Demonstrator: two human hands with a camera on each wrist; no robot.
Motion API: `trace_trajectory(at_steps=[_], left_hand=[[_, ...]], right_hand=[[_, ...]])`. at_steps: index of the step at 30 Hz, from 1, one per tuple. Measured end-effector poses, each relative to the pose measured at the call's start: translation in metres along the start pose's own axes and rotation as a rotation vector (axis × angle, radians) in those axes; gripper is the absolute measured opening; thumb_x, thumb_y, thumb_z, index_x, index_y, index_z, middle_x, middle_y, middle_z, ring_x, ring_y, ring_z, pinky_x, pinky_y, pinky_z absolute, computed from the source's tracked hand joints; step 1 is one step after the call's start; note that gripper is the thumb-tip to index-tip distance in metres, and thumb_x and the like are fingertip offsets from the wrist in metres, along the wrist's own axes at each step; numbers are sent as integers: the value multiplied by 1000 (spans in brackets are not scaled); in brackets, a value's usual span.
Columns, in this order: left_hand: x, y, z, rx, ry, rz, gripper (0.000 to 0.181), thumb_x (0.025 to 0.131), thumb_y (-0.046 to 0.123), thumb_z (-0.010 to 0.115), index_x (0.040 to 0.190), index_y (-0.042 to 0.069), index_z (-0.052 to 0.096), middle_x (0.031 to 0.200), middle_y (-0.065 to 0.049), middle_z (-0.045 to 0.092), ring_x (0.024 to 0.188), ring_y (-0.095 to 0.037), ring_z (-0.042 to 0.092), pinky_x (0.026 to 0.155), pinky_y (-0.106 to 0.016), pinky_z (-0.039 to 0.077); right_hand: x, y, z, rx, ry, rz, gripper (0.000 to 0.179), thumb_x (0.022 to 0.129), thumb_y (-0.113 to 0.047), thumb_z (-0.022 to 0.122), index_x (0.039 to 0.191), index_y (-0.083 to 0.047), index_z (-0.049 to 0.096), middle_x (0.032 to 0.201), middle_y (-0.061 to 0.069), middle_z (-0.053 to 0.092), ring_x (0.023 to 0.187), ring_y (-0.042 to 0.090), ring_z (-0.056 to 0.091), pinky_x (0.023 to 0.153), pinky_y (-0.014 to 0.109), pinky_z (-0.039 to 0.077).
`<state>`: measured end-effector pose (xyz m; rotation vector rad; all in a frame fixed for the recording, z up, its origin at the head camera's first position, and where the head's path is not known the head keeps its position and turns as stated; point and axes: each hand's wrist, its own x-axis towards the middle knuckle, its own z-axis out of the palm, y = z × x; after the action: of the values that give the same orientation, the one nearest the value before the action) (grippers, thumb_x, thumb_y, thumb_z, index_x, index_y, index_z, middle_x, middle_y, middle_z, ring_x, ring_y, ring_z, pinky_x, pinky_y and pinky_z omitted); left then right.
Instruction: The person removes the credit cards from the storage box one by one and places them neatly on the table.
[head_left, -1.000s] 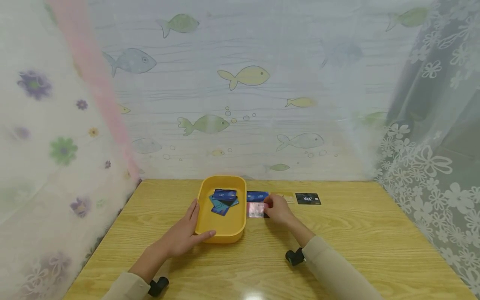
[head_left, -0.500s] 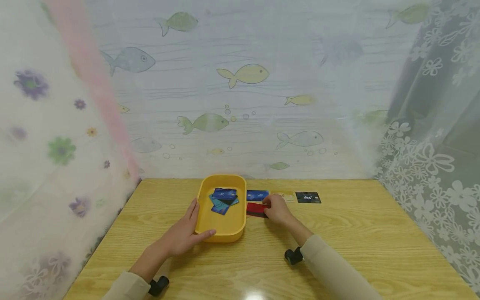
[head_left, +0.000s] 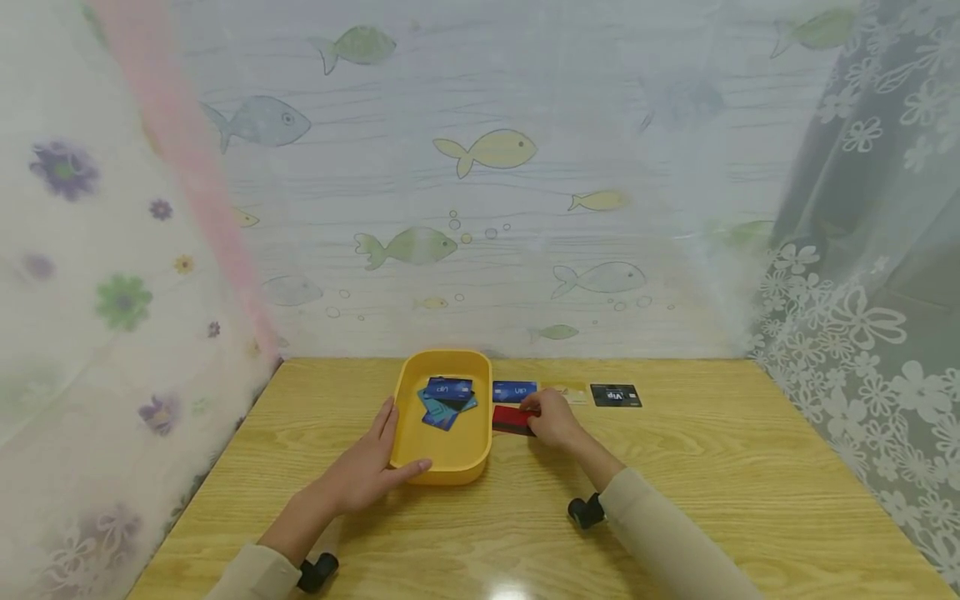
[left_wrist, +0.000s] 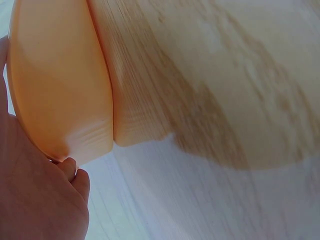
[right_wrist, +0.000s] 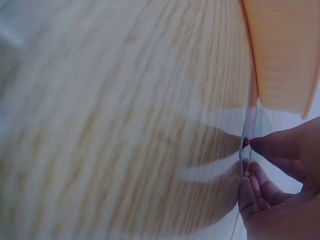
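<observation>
A yellow plastic tray [head_left: 444, 476] stands on the wooden table, holding several overlapping blue, teal and dark cards [head_left: 448, 400]. My left hand [head_left: 358, 471] grips the tray's near left corner, thumb over the front rim and fingers along the left wall. In the left wrist view, curled fingertips [left_wrist: 81, 184] show by the tray's rim. Right of the tray, a red card [head_left: 513, 419] with a dark stripe lies about flat. My right hand [head_left: 555, 421] pinches its right end. The right wrist view shows the thumb and fingers meeting at the card's edge.
A blue VIP card [head_left: 514, 391], a gold card [head_left: 573, 392] partly behind the right hand, and a black VIP card [head_left: 617, 395] lie in a row behind the red card. A fish-patterned curtain [head_left: 480, 317] hangs along the table's back edge.
The red card looked pale and shiny a second ago; now its red face and dark stripe show. My right hand has shifted only slightly. The left hand and tray stay put.
</observation>
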<state>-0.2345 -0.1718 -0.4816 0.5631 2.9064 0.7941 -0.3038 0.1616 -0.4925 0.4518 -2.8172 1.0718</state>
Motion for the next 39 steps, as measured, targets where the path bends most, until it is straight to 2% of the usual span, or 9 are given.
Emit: trace_trajectory(at_steps=[5,13,30,39], left_hand=[[0,-2,1,0,-3,-1,113,94,71,54,164,4,-4,171,-16,-9,151,-43,24,118,-59,30],[0,-3,2,3,-2,-2,113,95,71,54,164,3,-4,171,-16,-8,152,-43,24,118,-58,30],[0,-1,0,6,0,7,112,95,69,55,163,1,-2,171,-17,-7,152,-42,23,119,-58,29],[0,-1,-1,4,-3,4,112,95,70,54,163,1,-2,171,-16,-8,152,-41,24,118,-57,30]], right_hand=[[0,-1,2,1,-16,22,28,88,12,61,112,6,73,111,19,71,109,37,65,93,51,54],[1,-1,1,10,-35,45,33,86,13,58,113,3,74,113,18,70,110,37,64,93,51,54],[2,-3,-1,17,-53,28,35,84,15,55,110,3,75,114,19,69,111,39,64,93,51,55],[1,-3,-5,15,-66,24,33,88,12,57,114,2,75,115,18,71,110,37,65,91,50,56]])
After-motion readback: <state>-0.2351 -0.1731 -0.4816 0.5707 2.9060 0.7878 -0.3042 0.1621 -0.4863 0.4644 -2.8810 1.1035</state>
